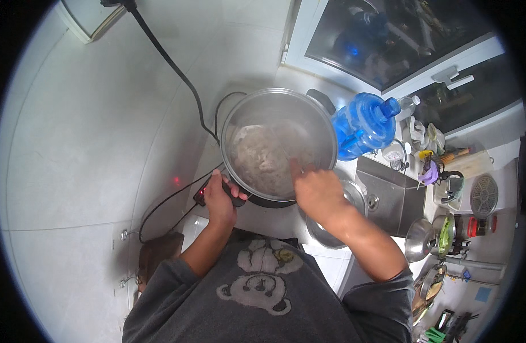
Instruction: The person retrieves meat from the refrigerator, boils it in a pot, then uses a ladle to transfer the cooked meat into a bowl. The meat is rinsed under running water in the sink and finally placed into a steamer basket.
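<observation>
A large stainless steel pot (280, 103) with black handles stands before me, steam rising from it. Pale, cloudy food (263, 158) in liquid fills part of its bottom. My left hand (220, 195) grips the black side handle (234, 196) nearest me. Over the near right part of the rim, my right hand (321, 191) reaches into the pot with its fingers closed around a thin utensil (285, 151). The utensil is blurred by motion and steam, so its kind is unclear; its lower end is lost in the steam.
A blue plastic water jug (361, 124) stands right of the pot, near a steel sink (387, 188). A metal basin (325, 236) lies partly under my right forearm. Black power cords (177, 68) run at left, beside a red-lit panel (200, 195). Bowls (418, 240) crowd the right counter.
</observation>
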Motion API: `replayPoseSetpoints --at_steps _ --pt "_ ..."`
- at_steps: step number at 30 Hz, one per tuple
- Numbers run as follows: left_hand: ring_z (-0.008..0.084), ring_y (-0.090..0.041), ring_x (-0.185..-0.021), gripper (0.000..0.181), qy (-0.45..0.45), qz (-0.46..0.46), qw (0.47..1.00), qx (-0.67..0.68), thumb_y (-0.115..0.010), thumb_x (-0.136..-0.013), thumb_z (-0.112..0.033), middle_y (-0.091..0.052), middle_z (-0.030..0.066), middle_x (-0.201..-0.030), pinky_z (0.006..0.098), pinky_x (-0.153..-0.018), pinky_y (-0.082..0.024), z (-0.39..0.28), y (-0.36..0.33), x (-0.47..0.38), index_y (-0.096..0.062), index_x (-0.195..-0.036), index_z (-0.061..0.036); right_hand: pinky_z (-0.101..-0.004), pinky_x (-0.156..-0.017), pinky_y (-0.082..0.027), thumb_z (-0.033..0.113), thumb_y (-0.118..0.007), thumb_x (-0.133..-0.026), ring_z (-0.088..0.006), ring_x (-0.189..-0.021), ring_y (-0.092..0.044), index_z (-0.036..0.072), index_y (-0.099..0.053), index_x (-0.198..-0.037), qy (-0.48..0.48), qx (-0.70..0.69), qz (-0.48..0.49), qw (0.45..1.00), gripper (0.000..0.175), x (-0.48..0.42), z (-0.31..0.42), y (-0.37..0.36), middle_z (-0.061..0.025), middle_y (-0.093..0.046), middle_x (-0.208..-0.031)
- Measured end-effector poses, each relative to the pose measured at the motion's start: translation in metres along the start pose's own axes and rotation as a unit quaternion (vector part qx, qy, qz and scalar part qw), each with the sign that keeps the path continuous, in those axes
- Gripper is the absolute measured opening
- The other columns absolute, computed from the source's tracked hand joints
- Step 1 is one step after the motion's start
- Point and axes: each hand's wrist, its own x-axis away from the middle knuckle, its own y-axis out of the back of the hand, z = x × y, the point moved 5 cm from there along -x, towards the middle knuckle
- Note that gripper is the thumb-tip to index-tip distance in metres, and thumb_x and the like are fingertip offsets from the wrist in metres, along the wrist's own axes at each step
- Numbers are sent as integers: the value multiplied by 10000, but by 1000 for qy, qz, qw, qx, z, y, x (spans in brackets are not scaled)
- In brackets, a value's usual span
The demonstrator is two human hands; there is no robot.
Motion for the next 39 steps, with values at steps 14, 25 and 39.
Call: replayPoseSetpoints --at_steps 14,25,39 --pt "204 -505 -465 350 -23 2 1000 15 -470 -1057 -386 -476 51 -580 345 -467 -477 1 -1 0 -490 -863 -95 -405 -530 -485 74 -632 -743 -254 -597 -631 86 -616 -1341 23 116 -28 993 598 99 -40 113 -83 -580 -792" --pt "208 -519 -469 349 -18 21 1000 -2 -442 -1062 -373 -472 50 -577 350 -475 -485 -2 -2 -1 -477 -857 -92 -416 -545 -472 111 -642 -711 -297 -623 -638 125 -670 -1277 59 53 75 994 567 98 -22 135 -105 -612 -723" --pt "210 -537 -474 373 -17 36 999 -4 -425 -1071 -379 -488 58 -582 359 -491 -511 0 0 -4 -479 -851 -82 -367 -414 -508 138 -602 -810 -212 -487 -634 35 -568 -1397 8 106 -61 992 596 70 -2 18 -81 -559 -730"
